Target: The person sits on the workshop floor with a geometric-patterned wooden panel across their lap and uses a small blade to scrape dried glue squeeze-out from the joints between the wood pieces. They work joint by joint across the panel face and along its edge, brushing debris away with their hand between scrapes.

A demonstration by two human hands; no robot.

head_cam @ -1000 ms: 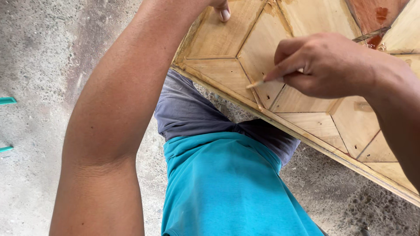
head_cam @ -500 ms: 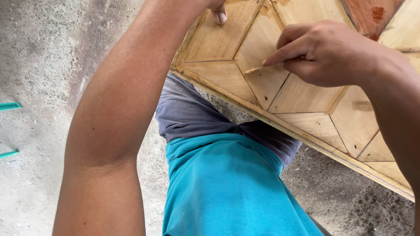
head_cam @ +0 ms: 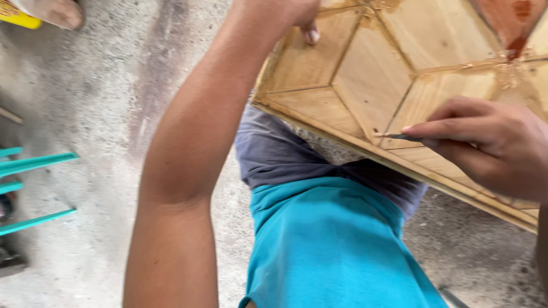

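Observation:
A wooden panel [head_cam: 434,74] inlaid with light geometric pieces leans across my lap at the upper right. My left hand [head_cam: 291,14] grips its upper left edge, thumb over the face, mostly cut off by the frame's top. My right hand [head_cam: 485,145] pinches a thin pointed tool [head_cam: 394,136], whose tip touches a seam between the inlaid pieces near the panel's lower edge. A reddish-brown piece [head_cam: 508,20] sits at the panel's top right.
Grey concrete floor [head_cam: 103,114] spreads to the left. Teal bars of a frame [head_cam: 34,188] lie at the left edge. A yellow object [head_cam: 17,16] and a foot [head_cam: 54,11] show at the top left. My teal shirt [head_cam: 331,251] fills the lower middle.
My right hand has slid down and right along the panel with the tool, toward its lower edge. The view has shifted; my left hand still holds the panel's edge.

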